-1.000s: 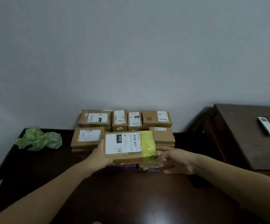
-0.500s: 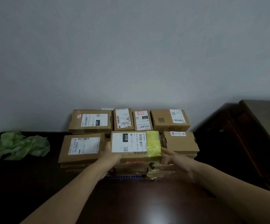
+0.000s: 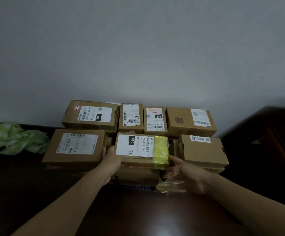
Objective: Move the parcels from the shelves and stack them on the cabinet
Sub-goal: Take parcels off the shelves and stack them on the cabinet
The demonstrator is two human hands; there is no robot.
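Observation:
A brown parcel with a white label and yellow tape lies on top of the middle front stack on the dark wooden cabinet. My left hand grips its left end. My right hand is at its lower right corner with fingers spread; only the index fingertip is at the yellow end. Under the parcel are lower boxes. A large parcel sits to its left and another to its right. A back row of parcels stands against the wall.
A crumpled green cloth lies at the cabinet's back left. A darker piece of wooden furniture stands to the right. The grey wall rises directly behind the back row.
The yellow-taped parcel went forward and up onto the middle stack between the two front parcels. My right hand has slipped down off its right end and spread its fingers. The view shifted left.

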